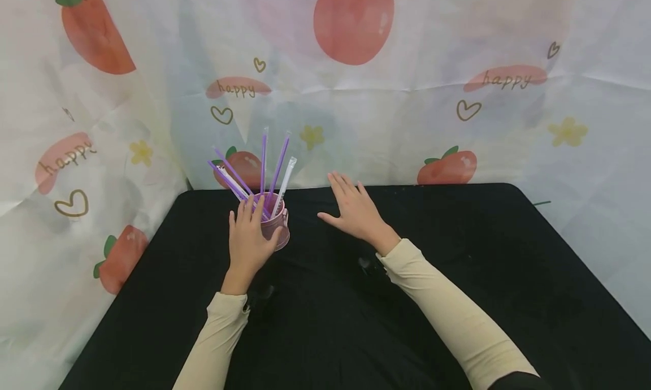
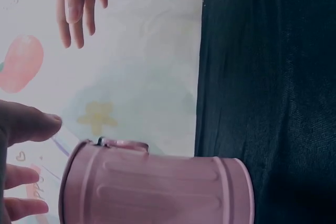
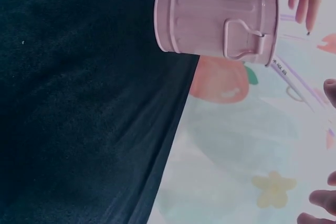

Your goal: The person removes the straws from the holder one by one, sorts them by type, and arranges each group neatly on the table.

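- From here, the pink cup [image 2: 157, 190] of straws [image 1: 278, 169] stands upright at 11 o'clock on the black table [image 1: 325, 322].
- The left hand [image 1: 250, 243] is at its 8 o'clock, fingers loosely spread, thumb off the rim; the right hand [image 1: 356, 212] hovers at 3, fingers straight, thumb out.
- I'd take hold low on the wall, below straws fanning from 10 to 1, minding the handle [image 3: 226, 38] at 3.
- The table's far edge and backdrop [image 1: 381, 130] press close at 12; more room runs from 3 to 6.
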`<state>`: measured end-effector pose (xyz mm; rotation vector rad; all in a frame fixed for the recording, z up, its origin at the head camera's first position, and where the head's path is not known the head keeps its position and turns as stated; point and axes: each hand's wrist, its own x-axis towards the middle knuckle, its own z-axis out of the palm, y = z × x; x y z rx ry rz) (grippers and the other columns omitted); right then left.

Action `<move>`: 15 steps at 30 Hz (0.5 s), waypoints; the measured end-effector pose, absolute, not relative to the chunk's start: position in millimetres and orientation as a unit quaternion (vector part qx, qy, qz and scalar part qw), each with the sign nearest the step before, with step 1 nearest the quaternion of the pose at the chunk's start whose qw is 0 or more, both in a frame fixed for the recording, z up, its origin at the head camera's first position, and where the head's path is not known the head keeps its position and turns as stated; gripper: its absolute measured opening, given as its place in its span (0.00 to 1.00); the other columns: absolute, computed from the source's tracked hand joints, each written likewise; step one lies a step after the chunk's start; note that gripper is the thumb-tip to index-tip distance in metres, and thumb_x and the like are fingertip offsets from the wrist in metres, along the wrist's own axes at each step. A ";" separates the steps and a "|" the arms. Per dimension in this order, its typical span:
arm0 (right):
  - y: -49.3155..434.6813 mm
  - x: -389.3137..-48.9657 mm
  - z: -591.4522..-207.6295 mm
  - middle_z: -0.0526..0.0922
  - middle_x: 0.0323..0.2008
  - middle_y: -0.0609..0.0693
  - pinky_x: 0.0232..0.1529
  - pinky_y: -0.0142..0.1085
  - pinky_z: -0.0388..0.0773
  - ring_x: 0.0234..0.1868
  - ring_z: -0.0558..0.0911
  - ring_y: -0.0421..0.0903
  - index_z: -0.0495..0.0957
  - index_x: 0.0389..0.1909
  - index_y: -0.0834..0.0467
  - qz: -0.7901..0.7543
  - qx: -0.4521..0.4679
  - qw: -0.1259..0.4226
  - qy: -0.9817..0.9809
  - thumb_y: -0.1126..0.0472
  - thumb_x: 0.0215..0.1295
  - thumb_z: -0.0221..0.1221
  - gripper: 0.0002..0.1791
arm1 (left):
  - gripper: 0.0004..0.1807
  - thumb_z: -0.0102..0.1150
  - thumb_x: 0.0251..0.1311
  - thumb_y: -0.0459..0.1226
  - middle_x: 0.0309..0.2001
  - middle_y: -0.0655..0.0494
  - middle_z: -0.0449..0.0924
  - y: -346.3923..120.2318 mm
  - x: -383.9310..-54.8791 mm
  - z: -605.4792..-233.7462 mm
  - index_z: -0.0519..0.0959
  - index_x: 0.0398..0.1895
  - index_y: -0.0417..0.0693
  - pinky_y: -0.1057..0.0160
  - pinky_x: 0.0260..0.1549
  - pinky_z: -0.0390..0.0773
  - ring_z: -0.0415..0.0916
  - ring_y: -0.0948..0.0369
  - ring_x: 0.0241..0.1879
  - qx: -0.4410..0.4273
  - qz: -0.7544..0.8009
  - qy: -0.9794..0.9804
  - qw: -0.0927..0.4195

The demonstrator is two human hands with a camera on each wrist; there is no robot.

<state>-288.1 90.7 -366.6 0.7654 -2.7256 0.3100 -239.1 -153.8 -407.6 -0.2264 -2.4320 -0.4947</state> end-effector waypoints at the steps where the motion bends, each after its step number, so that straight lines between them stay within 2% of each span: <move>1: 90.1 -288.8 -366.6 0.52 0.73 0.57 0.70 0.59 0.53 0.73 0.55 0.55 0.46 0.73 0.60 0.110 0.268 0.147 -0.946 0.36 0.62 0.53 0.49 | 0.41 0.68 0.48 0.44 0.65 0.39 0.65 -155.4 -239.4 -408.2 0.64 0.66 0.42 0.35 0.66 0.53 0.59 0.42 0.67 -0.084 -0.195 -0.922 0.323; 4: 88.6 -290.3 -366.5 0.53 0.73 0.57 0.70 0.58 0.53 0.73 0.56 0.55 0.46 0.73 0.60 0.114 0.271 0.147 -0.945 0.37 0.61 0.53 0.49 | 0.39 0.69 0.47 0.42 0.63 0.39 0.68 -159.7 -240.1 -409.1 0.67 0.64 0.41 0.36 0.65 0.57 0.63 0.43 0.64 -0.083 -0.228 -0.907 0.343; 10: 85.5 -291.4 -363.9 0.54 0.73 0.57 0.70 0.57 0.55 0.73 0.57 0.54 0.47 0.73 0.60 0.115 0.270 0.149 -0.944 0.36 0.61 0.54 0.49 | 0.36 0.72 0.45 0.39 0.59 0.40 0.71 -167.6 -242.8 -408.1 0.71 0.60 0.39 0.43 0.57 0.72 0.70 0.45 0.59 -0.078 -0.311 -0.870 0.375; 15: 83.7 -293.9 -361.4 0.54 0.73 0.56 0.70 0.56 0.56 0.72 0.57 0.54 0.46 0.73 0.60 0.119 0.270 0.153 -0.943 0.37 0.61 0.54 0.49 | 0.38 0.74 0.42 0.35 0.58 0.39 0.71 -174.6 -246.3 -410.0 0.70 0.60 0.37 0.46 0.57 0.72 0.71 0.45 0.58 -0.075 -0.355 -0.851 0.379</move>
